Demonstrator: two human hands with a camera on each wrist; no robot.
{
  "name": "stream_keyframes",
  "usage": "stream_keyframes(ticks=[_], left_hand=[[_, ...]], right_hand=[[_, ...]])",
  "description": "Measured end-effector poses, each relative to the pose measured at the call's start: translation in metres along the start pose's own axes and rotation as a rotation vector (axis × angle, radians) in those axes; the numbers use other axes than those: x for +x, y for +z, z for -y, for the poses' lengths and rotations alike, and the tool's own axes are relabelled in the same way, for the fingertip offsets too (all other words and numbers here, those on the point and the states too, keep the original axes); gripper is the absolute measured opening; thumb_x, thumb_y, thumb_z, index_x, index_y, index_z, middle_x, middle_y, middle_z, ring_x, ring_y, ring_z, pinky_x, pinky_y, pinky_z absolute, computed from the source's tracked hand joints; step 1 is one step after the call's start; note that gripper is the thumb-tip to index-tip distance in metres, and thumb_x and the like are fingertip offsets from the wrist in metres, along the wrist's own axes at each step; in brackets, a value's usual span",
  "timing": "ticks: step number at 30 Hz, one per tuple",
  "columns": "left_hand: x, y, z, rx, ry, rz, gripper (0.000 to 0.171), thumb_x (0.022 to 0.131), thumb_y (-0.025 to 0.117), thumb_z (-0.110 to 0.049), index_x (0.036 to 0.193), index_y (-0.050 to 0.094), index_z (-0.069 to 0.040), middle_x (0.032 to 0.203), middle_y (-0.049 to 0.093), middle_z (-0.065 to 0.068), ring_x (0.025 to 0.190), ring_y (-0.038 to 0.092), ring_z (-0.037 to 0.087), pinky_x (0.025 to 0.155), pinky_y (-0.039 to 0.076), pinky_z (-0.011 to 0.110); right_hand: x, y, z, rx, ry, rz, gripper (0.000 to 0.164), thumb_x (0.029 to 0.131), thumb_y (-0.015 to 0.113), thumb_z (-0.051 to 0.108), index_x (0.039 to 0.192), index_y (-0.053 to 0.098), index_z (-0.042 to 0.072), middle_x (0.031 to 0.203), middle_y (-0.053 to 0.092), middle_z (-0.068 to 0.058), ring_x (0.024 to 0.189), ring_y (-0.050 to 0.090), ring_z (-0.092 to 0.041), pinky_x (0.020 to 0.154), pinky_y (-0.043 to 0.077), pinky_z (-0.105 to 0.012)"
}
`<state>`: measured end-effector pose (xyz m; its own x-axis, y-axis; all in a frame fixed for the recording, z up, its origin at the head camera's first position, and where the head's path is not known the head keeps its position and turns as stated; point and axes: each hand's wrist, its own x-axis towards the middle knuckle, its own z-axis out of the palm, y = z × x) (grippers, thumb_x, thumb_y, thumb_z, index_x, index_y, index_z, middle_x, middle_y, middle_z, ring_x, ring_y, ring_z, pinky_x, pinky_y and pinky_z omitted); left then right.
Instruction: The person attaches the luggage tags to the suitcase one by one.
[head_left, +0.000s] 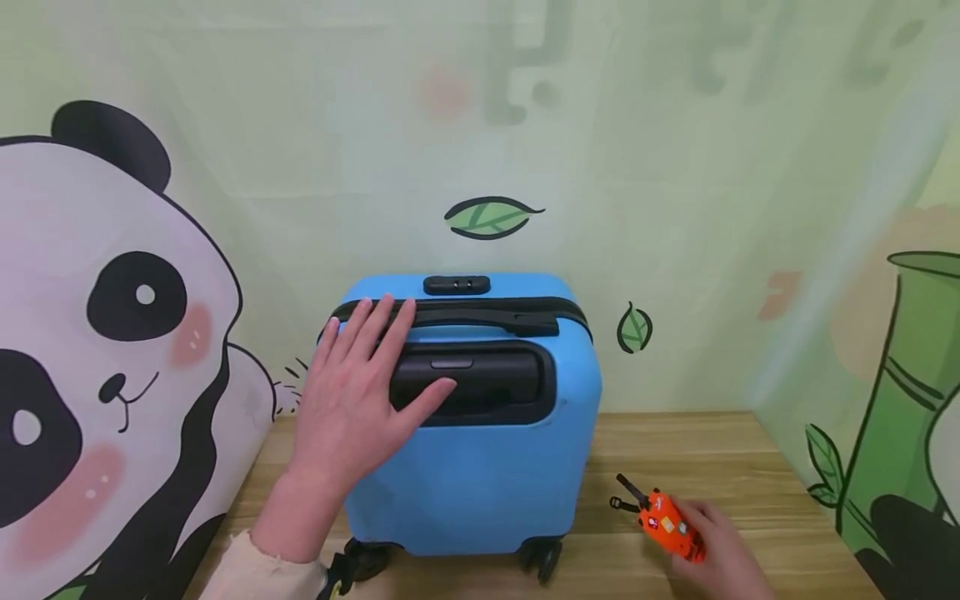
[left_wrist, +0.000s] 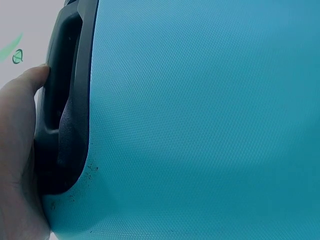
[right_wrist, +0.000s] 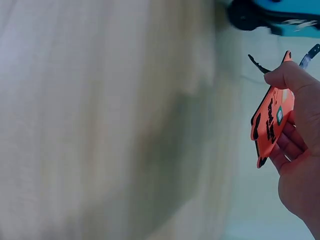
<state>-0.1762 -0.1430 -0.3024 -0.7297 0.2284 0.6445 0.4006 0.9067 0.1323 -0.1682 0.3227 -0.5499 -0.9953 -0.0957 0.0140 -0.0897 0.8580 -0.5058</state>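
One panda-print backdrop [head_left: 675,167] rises behind the tabletop [head_left: 675,442]. The left hand [head_left: 348,400], fingers spread flat against the blue suitcase [head_left: 465,492], hides one end of its black handle [head_left: 487,319]. The suitcase stands upright, long axis vertical. To its right, the right hand [head_left: 716,554] pinches an orange luggage tag [head_left: 667,527], slanting lengthwise, black strap [head_left: 632,490] toward the suitcase.

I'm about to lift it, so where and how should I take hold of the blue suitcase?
Probably by the black carry handle, from above and the person's right: the blue suitcase stands upright on wheels, the long handle runs across its top, and the left hand covers the upper left.
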Motion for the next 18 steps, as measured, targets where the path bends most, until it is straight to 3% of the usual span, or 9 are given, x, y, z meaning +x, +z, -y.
stream_keyframes(ticks=[4,11,18], left_hand=[[0.000,0.000,0.000,0.002,-0.002,-0.001,0.092,0.095,0.061,-0.071,0.168,0.036,-0.020,0.171,0.039,0.012,0.160,0.030,0.036,0.130,0.017,0.059],[0.000,0.001,0.001,0.000,0.003,-0.006,0.092,0.096,0.061,-0.070,0.168,0.037,-0.019,0.170,0.039,0.013,0.160,0.030,0.036,0.130,0.017,0.058],[0.000,0.000,0.000,0.003,0.000,0.002,0.093,0.095,0.062,-0.071,0.168,0.037,-0.018,0.171,0.038,0.013,0.160,0.029,0.036,0.130,0.016,0.058]], right_hand=[[-0.005,-0.024,0.018,0.028,-0.032,-0.024,0.080,0.078,0.092,0.014,0.148,0.059,-0.003,0.134,0.059,-0.022,0.112,0.064,-0.035,0.094,0.059,-0.056],[-0.018,-0.059,0.048,0.166,-0.180,-0.122,0.077,0.078,0.093,0.007,0.148,0.060,-0.001,0.132,0.059,-0.020,0.107,0.063,-0.029,0.078,0.059,-0.027],[-0.028,-0.090,0.077,0.132,-0.390,-0.299,0.078,0.075,0.095,0.006,0.146,0.064,0.006,0.127,0.063,-0.008,0.108,0.058,-0.005,0.080,0.056,-0.022]])
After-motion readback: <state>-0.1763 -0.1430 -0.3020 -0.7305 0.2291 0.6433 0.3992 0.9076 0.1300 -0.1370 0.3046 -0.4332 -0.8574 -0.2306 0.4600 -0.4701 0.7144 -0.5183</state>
